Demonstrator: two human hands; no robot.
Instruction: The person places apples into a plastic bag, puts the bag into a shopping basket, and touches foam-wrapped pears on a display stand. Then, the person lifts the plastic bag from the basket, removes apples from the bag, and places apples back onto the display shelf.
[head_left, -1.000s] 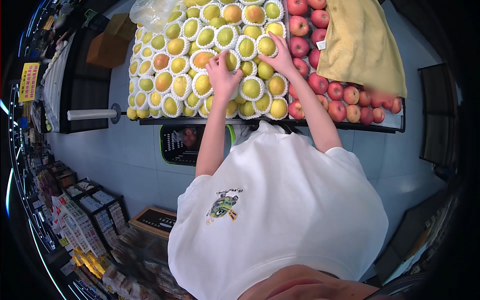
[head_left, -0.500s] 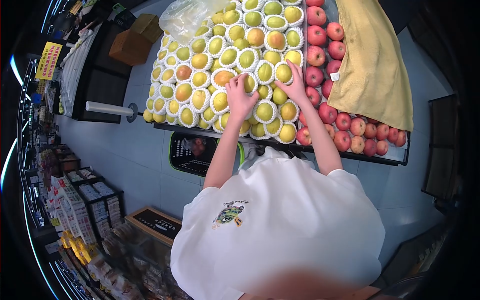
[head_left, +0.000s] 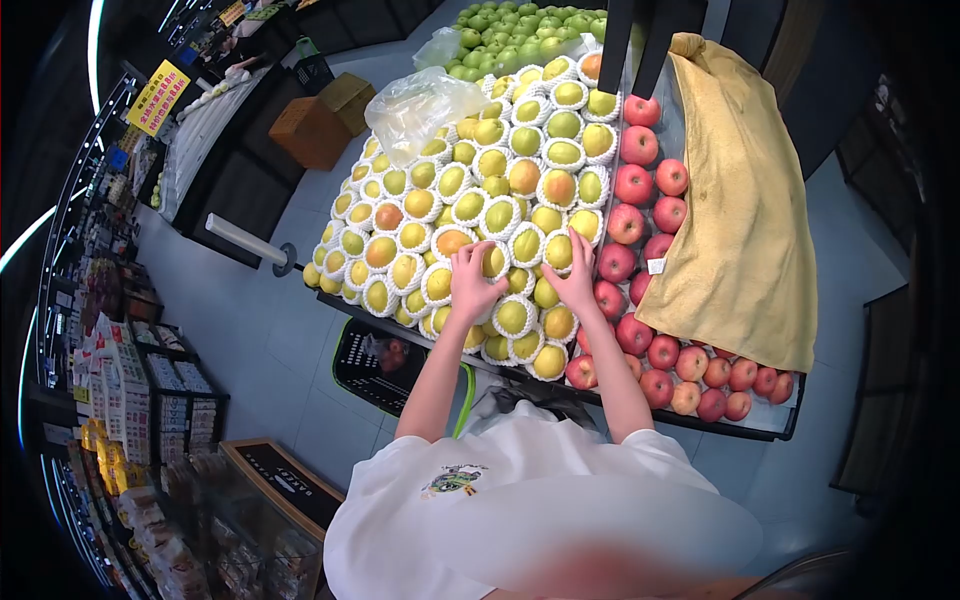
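Observation:
My left hand point(head_left: 475, 284) curls around a yellow-green fruit point(head_left: 493, 262) in a white foam net, fingers on its far left side and thumb near its lower edge. Just to the right, my right hand point(head_left: 572, 275) has its thumb and fingers on either side of another netted fruit point(head_left: 558, 251). Both fruits sit in the slanted pile among many similar yellow and orange-tinged ones. The undersides of the two held fruits are hidden.
Red apples point(head_left: 633, 184) lie right of the pile, partly under a yellow cloth point(head_left: 740, 220). A clear plastic bag point(head_left: 420, 112) rests on the pile's upper left. Green fruits point(head_left: 515, 40) are behind. A black basket point(head_left: 375, 372) holding bagged fruit stands below the display's edge.
The view has tilted up and turned, bringing the green fruits and dark posts into sight. Both hands stay around the same two fruits.

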